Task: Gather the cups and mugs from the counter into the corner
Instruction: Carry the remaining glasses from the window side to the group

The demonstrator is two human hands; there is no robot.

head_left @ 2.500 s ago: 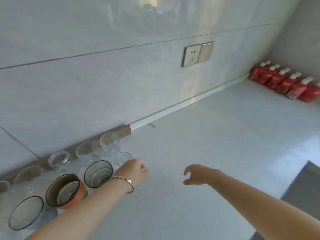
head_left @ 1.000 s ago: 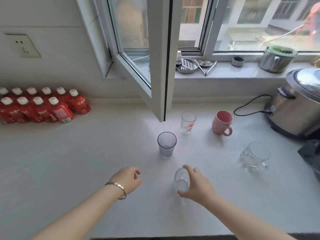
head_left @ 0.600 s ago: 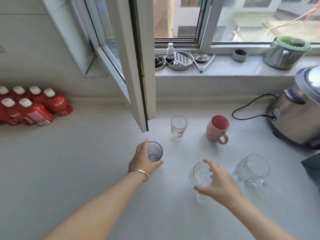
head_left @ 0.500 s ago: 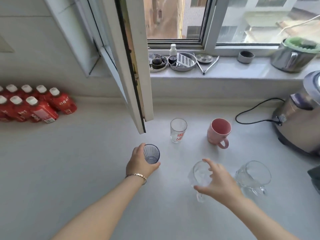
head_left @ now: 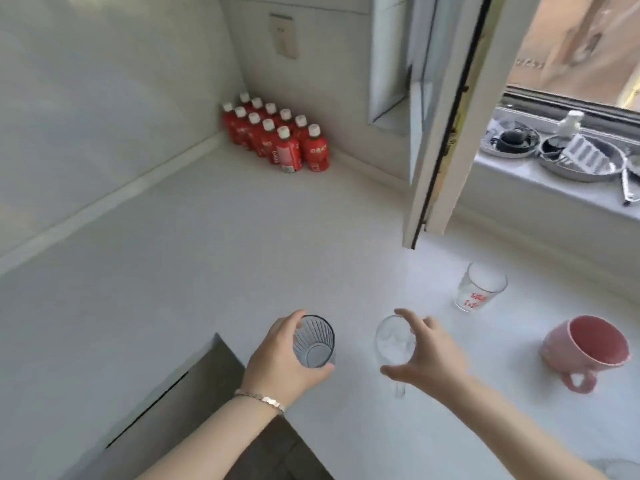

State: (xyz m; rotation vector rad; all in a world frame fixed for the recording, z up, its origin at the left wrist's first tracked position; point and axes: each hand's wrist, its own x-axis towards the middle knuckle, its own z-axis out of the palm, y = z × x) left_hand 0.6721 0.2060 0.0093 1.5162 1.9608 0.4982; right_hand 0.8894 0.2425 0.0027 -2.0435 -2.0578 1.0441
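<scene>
Ribbed glass [head_left: 314, 344] in left fingers [head_left: 294, 322]; right fingers [head_left: 412, 318] around clear mug [head_left: 394, 341]; writing illegible.

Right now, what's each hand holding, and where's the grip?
Left hand: ribbed dark glass, grip around its side wall. Right hand: clear glass mug, grip spanning the rim and body, not the handle.

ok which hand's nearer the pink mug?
Right. The right hand, around a clear glass, sits just left of the pink mug; the left hand is farther left.
</scene>
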